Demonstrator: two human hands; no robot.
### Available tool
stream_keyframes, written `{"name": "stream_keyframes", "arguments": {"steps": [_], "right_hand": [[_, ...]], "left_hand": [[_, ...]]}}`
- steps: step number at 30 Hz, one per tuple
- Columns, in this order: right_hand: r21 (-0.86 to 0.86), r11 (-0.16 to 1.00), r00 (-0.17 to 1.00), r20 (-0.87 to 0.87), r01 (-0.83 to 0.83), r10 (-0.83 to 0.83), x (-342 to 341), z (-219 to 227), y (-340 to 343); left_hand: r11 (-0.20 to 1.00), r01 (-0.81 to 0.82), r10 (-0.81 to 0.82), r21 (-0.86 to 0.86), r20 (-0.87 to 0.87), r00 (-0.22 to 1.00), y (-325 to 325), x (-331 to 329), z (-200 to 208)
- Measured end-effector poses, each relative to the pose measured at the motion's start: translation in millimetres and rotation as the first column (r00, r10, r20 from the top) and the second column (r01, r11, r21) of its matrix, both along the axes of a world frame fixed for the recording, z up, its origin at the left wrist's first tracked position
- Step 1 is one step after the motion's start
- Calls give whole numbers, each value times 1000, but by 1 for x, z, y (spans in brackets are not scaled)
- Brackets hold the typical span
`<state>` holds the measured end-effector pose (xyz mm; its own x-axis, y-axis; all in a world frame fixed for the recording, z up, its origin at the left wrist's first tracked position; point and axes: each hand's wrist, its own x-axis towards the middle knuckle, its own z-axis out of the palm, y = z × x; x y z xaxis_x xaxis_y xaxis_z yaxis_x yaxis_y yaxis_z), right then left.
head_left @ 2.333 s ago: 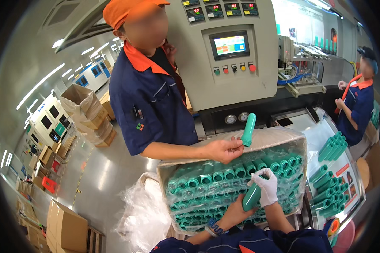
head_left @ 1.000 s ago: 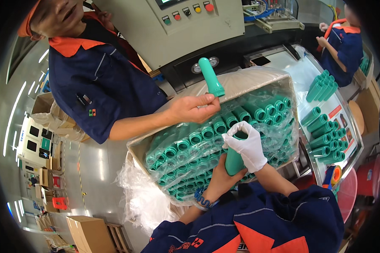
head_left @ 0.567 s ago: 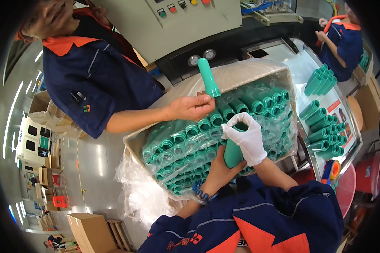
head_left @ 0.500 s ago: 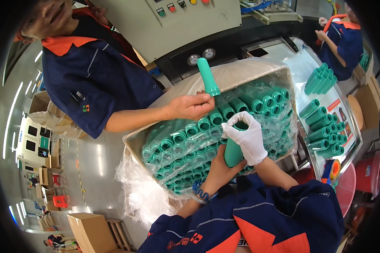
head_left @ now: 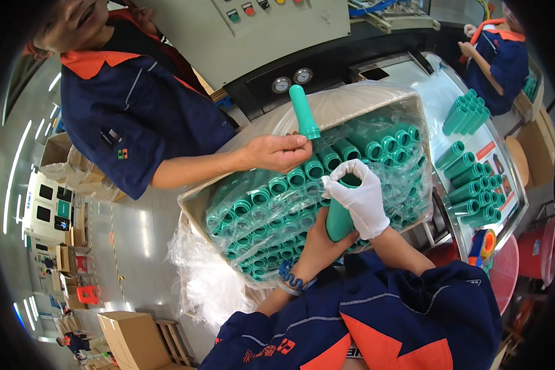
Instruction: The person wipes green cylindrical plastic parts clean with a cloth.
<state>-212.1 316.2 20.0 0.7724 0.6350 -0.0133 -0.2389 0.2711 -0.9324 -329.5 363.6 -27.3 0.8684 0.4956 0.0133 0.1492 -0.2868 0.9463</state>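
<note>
Grey control cabinet (head_left: 277, 37) with coloured buttons and two round gauges stands behind everything, flat painted metal.

Cardboard carton (head_left: 194, 206), lined with crinkled clear plastic film (head_left: 197, 277), sits tilted in front of it. Packed inside: rows of glossy teal plastic tubes (head_left: 271, 209), cylindrical, open ringed mouths facing out.

Metal worktop (head_left: 431, 80) to the right carries more teal tubes in loose stacks (head_left: 468, 179).

Co-worker's bare hand (head_left: 280, 152) reaches in from the left and pinches one teal tube (head_left: 304, 111) upright by its threaded neck, rounded closed end up, just above the carton rim.

Wearer's right hand (head_left: 359, 200), in a white knit glove, grips the upper end of another teal tube (head_left: 339, 213); gloved fingers (head_left: 345, 169) curl round its mouth. Bare left hand (head_left: 320, 243) cups the same tube from below, fingers closed on its smooth body. Tube sits upright just over the carton's near edge, touching both hands.

Blue coiled band (head_left: 291, 277) on left wrist.
</note>
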Motion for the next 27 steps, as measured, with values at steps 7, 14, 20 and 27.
{"name": "stream_keyframes", "arguments": {"steps": [7, 14, 20, 27], "right_hand": [[23, 999, 999, 37, 27, -28, -1, -1, -1], [-65, 995, 989, 132, 75, -66, 0, -9, -1], [-57, 989, 974, 188, 138, -125, -2, -14, 3], [-28, 998, 998, -43, -55, 54, 11, -4, -12]], "left_hand": [[1000, 17, -17, -3, 4, 1000, -1, 0, 2], [1000, 20, -20, -10, 2, 1000, -1, 0, 0], [1000, 12, -12, -1, -48, 999, 2, -1, -5], [925, 181, -189, -334, 7, 982, 4, 5, 1]]}}
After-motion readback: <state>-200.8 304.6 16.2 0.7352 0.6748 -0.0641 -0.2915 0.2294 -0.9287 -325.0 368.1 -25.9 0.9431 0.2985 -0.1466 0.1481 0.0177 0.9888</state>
